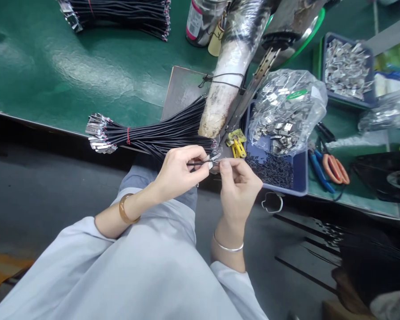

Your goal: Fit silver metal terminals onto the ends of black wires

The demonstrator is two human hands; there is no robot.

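My left hand (183, 170) is closed in a pinch around a black cable (194, 164), close to the cable's end. Facing it, my right hand (239, 180) pinches thumb against forefinger on a thin wire at that same end. A small silvery piece shows by the fingertips, too small to make out clearly. Just beyond the hands lies a bundle of black cables (160, 133), tied with a red band and ending in metal connectors (100, 133) on the left. Its right ends show thin wires.
A wrapped white tube (222, 89) slants down above the bundle. To its right are a yellow tool (236, 144), a blue tray (302, 173) with small black parts, and a clear bag (286, 106) of metal shells. Farther right lie orange-handled scissors (335, 169). Another cable bundle (120, 18) lies far left.
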